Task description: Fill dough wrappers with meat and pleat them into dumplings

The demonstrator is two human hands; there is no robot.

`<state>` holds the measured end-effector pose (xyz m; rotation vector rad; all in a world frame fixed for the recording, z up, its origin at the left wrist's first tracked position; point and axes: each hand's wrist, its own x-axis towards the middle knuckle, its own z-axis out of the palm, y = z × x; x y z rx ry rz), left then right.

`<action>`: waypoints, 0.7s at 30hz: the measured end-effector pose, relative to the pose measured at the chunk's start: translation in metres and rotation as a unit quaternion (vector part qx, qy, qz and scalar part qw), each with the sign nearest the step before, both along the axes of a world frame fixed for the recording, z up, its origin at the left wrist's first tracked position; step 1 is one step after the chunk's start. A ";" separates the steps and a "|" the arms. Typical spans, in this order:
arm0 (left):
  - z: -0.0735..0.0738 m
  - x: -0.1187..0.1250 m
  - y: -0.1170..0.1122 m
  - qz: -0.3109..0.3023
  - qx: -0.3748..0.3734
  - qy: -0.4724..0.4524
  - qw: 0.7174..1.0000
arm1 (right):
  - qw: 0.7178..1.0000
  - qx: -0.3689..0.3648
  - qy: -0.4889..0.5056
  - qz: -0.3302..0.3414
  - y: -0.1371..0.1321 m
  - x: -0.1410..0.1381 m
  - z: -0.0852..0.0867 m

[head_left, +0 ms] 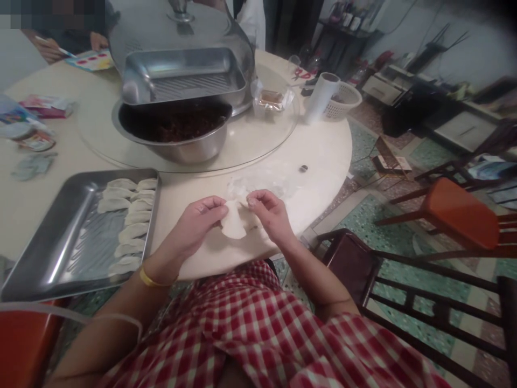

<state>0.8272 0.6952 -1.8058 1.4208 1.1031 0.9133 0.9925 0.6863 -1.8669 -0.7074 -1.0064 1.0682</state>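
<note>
A pale dumpling (234, 222) is held between both hands just above the near edge of the round table (323, 156). My left hand (197, 220) pinches its left side with closed fingers. My right hand (271, 214) pinches its upper right edge. A sheet of clear plastic with wrappers (262, 183) lies on the table just beyond my hands. To the left, a metal tray (56, 253) carries several folded dumplings (129, 215) in rows. A steel bowl of dark filling (177, 126) stands on the glass turntable ahead.
An empty steel tray (183, 75) rests over the bowl, a domed lid (177, 21) behind it. A paper roll (321, 97), white basket (343, 99) and small packet (271, 99) stand at the far right. Another person's hands (50, 48) work at the far left. Wooden chairs (452, 215) stand to my right.
</note>
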 end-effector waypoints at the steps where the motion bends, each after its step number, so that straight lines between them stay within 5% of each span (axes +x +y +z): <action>1: 0.001 0.001 0.001 -0.005 -0.035 -0.022 0.999 | 1.000 0.012 -0.008 0.005 0.001 0.002 0.001; 7: 0.005 0.001 0.006 -0.015 -0.102 -0.064 0.993 | 0.978 -0.004 -0.002 0.206 0.011 -0.001 0.002; 14: 0.002 -0.004 0.014 0.012 -0.046 -0.043 0.998 | 0.952 -0.106 0.091 0.272 0.014 -0.002 -0.006; 18: -0.005 -0.007 0.019 0.034 0.069 0.047 0.996 | 0.936 -0.120 0.126 0.305 0.013 -0.004 -0.003; 21: -0.007 -0.009 0.013 0.060 0.213 0.154 0.963 | 0.938 -0.128 0.146 0.287 0.012 -0.006 -0.001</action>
